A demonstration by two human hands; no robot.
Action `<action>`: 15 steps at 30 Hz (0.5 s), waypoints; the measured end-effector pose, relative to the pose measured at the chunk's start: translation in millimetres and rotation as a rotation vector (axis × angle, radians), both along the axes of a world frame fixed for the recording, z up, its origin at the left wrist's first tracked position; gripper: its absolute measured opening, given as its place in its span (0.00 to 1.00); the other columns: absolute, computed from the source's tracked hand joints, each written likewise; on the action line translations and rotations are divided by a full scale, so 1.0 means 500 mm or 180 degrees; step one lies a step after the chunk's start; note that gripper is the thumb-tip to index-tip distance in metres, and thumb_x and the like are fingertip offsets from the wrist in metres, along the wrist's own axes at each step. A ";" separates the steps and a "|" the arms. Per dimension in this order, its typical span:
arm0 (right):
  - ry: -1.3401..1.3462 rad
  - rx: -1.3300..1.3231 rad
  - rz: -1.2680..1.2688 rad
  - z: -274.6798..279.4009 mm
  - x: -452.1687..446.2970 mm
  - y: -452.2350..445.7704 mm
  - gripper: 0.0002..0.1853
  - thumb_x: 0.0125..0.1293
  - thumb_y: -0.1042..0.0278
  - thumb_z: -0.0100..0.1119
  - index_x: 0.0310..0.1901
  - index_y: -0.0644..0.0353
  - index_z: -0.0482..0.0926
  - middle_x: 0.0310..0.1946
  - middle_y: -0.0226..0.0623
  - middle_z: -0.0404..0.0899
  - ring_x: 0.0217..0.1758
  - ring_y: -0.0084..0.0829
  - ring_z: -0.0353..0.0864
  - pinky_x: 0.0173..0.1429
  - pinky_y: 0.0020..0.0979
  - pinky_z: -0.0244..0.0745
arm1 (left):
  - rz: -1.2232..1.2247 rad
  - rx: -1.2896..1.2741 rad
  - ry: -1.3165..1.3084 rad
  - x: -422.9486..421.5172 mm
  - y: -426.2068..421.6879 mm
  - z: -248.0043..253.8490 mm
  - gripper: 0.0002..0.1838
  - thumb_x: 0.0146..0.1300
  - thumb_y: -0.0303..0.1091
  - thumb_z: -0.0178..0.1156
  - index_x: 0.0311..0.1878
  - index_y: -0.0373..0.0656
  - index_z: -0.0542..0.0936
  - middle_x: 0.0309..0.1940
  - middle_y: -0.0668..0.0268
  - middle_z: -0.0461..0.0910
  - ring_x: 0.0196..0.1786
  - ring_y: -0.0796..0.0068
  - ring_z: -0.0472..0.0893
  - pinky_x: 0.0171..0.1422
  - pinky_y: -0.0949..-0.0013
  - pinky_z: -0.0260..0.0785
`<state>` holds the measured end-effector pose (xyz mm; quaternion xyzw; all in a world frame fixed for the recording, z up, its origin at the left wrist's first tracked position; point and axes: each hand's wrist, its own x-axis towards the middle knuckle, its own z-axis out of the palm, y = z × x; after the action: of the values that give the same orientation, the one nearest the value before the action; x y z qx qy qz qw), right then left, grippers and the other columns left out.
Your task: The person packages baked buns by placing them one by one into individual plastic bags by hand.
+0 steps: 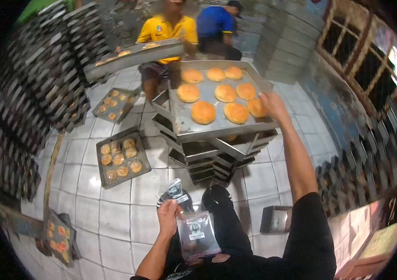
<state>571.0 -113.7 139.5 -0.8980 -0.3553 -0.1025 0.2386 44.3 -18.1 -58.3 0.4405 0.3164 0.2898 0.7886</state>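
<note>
My left hand (167,218) is closed, pinching a clear plastic bag (198,233) with a printed label. Another labelled clear bag (174,188) sticks up above its fingers. My right hand (274,106) reaches over the right rim of the top metal tray (217,133), fingers curled on the bun (256,108) at that edge. Several more golden round buns, such as a front-left bun (203,112), lie in rows on this tray. Beneath it is a stack of criss-crossed trays (203,161).
A person in a yellow shirt (161,32) is behind a raised tray (133,58); another person in blue (210,28) is farther back. A floor tray (107,176) carries wrapped buns. Tall tray stacks (16,93) line the left; more trays (371,154) stand right.
</note>
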 end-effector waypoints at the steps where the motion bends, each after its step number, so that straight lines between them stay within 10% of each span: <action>1: -0.0018 -0.0060 0.0116 -0.036 0.052 0.003 0.24 0.71 0.52 0.63 0.57 0.65 0.82 0.51 0.59 0.85 0.51 0.52 0.87 0.56 0.45 0.80 | 0.0116 -0.0060 -0.0018 -0.001 -0.003 0.004 0.09 0.78 0.35 0.59 0.44 0.39 0.79 0.23 0.64 0.81 0.22 0.77 0.78 0.27 0.72 0.72; 4: 0.0000 -0.0349 -0.0281 -0.062 0.061 0.045 0.29 0.71 0.43 0.61 0.54 0.67 0.85 0.43 0.55 0.88 0.52 0.46 0.88 0.57 0.43 0.79 | 0.0213 -0.0070 -0.0101 0.001 -0.004 0.014 0.10 0.80 0.36 0.57 0.50 0.38 0.80 0.25 0.64 0.81 0.24 0.77 0.78 0.27 0.72 0.71; 8: 0.1024 0.0175 0.0523 0.006 -0.058 0.035 0.38 0.62 0.54 0.74 0.68 0.68 0.71 0.58 0.56 0.82 0.60 0.44 0.84 0.62 0.39 0.78 | 0.0120 0.0246 0.0038 -0.006 0.003 0.026 0.16 0.82 0.39 0.52 0.56 0.36 0.80 0.29 0.63 0.83 0.30 0.79 0.80 0.34 0.72 0.75; 13: 0.1015 0.0779 0.0719 0.068 -0.179 -0.017 0.38 0.61 0.59 0.76 0.68 0.64 0.68 0.55 0.44 0.82 0.60 0.37 0.82 0.61 0.38 0.78 | 0.0298 -0.0950 -0.0365 0.018 0.036 0.067 0.20 0.83 0.42 0.47 0.62 0.33 0.72 0.53 0.45 0.84 0.50 0.56 0.86 0.54 0.57 0.81; 15: 0.1628 0.2221 0.1315 0.106 -0.322 -0.030 0.35 0.61 0.59 0.77 0.65 0.62 0.71 0.55 0.42 0.82 0.59 0.33 0.82 0.61 0.37 0.79 | 0.0566 -0.1418 -0.0350 0.035 0.064 0.114 0.17 0.81 0.40 0.50 0.58 0.35 0.73 0.56 0.46 0.83 0.54 0.53 0.85 0.58 0.54 0.80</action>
<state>409.8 -128.5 192.3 -0.6713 -0.4006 0.0582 0.6209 61.7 13.9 -1.1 0.2097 0.3666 0.3048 0.8536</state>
